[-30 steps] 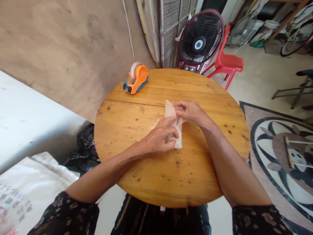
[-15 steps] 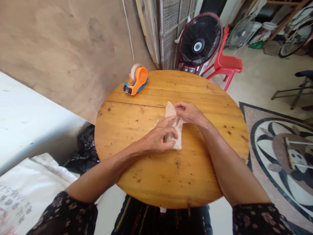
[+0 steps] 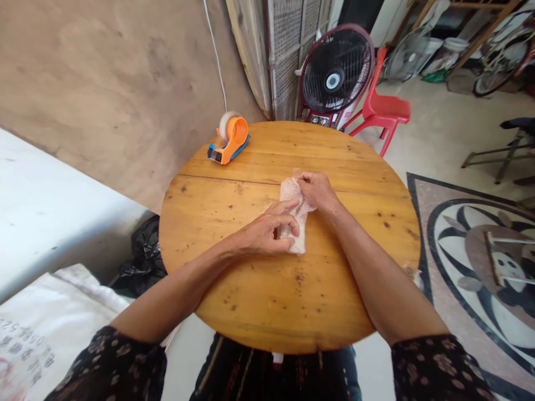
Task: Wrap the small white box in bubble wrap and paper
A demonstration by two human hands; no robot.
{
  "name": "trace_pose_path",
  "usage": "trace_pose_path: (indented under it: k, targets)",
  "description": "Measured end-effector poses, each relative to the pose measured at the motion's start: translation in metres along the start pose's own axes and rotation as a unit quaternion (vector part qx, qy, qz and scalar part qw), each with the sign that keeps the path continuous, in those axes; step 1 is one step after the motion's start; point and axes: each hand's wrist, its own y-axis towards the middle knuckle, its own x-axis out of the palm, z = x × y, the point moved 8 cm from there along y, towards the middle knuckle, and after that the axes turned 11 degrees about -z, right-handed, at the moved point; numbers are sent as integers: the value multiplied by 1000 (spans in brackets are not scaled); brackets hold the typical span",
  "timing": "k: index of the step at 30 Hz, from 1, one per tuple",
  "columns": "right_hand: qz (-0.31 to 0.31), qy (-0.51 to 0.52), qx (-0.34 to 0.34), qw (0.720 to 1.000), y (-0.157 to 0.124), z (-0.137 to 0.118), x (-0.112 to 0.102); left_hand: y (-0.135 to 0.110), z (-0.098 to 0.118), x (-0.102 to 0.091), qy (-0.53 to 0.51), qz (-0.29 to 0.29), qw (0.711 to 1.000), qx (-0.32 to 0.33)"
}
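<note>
Wrap (image 3: 302, 216), whitish and partly see-through, lies on the wooden table (image 3: 259, 301) directly under and between the two hands. Right hand (image 3: 317, 191) has its thumb and fingers closed on the wrap's far right edge, pinching it. Left hand (image 3: 267, 228) rests against the near left part, thumb and curled fingers parted around a gap; it touches the wrap but does not look clenched on it.

Compared with a second ago, the right fingers have drawn tighter together, and the wrap's far end, narrow and pointed then, is now broader and rounder, with a thin clear flap just beyond the pinch. The left hand has barely altered its pose. That suggests the right hand is doing the shaping while the left steadies. Whether anything sits inside the wrap cannot be told.

Beyond the grip and to its left, well apart, stands the tape dispenser (image 3: 234, 139), untouched; past the table's far edge is the fan (image 3: 337, 69).
</note>
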Motion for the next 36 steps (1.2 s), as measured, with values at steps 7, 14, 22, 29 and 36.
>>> trace_pose_path:
  k: [7,14,22,29,36]
  targets:
    - [-12,74,23,997,-4,-2,-3,6,-4,-1,-19,-45,999,-24]
    - [2,83,42,996,-1,5,-5,9,-6,0,-5,-65,997,-37]
    - [5,93,39,995,-1,3,-7,9,-9,2,-11,-82,994,-70]
    - [-74,84,57,992,-20,-1,-31,10,-6,-1,-16,-71,996,-54]
    - [-119,18,34,992,-39,-15,-62,11,-9,0,-33,-79,994,-68]
